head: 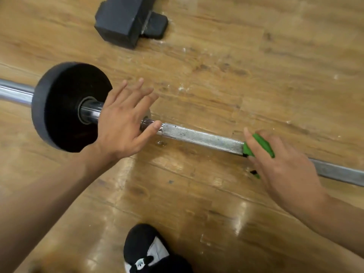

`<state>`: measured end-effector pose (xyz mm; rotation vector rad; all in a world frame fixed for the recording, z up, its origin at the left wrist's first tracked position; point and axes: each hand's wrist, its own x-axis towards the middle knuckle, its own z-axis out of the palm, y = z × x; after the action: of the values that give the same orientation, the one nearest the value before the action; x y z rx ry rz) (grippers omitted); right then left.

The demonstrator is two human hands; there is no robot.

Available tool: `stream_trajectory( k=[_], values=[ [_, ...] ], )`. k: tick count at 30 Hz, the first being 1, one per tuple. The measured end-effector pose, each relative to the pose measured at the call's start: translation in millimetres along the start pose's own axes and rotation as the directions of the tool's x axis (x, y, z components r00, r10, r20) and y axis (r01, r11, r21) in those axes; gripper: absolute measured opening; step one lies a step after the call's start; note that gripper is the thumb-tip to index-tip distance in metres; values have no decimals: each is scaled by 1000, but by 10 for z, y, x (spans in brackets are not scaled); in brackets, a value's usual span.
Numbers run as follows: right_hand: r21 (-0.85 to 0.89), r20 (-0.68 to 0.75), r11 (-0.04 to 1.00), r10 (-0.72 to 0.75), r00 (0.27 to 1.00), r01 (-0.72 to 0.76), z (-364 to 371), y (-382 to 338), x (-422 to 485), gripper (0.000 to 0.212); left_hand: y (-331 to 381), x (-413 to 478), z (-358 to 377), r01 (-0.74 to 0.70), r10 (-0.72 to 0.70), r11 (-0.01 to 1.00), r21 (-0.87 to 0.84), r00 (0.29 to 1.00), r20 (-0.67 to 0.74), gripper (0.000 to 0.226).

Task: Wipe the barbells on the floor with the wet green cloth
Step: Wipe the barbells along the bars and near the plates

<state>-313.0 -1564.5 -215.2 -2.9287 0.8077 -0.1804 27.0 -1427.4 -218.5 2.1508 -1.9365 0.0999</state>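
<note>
The barbell (201, 137) lies on the floor (275, 56), running from nine o'clock to four. The left hand (126, 119) is spread open with its thumb touching it. The right hand (285, 162) seems to clutch the green cloth (258, 144) round it.

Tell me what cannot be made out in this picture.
Head view:
- Bar: both ends cut off by the side edges.
- Cloth: mostly hidden under the right hand.
- Sleeve: partly hidden by the left hand.
- Block: top cut off by the upper edge.
</note>
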Motion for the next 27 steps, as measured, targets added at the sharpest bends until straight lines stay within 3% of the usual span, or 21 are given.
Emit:
stream_trajectory(
  k=[7, 12, 16, 19, 24, 27],
  values=[
    [46, -76, 997, 71, 995, -68, 306, -1149, 1169, 58, -86, 174, 4, -45, 47, 995, -88, 999, 14, 73],
    [19, -26, 1000, 15, 1000, -14, 155, -602, 731, 50, -142, 203, 12, -43, 41, 996, -78, 999, -28, 65],
    [-12, -94, 988, 155, 983, -157, 65, -91, 271, 44, -140, 273, 64, -45, 40, 997, -69, 997, -71, 61],
    [15, -147, 979, 205, 968, -205, 185, -359, 567, 43, -176, 342, 76, -43, 39, 996, -72, 997, -62, 60],
    [22, -151, 993, 119, 981, -117, 413, -1200, 1480, 44, -216, 456, 65, -35, 34, 998, -49, 999, -17, 62],
    [41, -70, 996, 81, 994, -78, 398, -1133, 1469, 48, -209, 396, 125, -2, 0, 1000, -23, 996, -85, 62]
  ],
)
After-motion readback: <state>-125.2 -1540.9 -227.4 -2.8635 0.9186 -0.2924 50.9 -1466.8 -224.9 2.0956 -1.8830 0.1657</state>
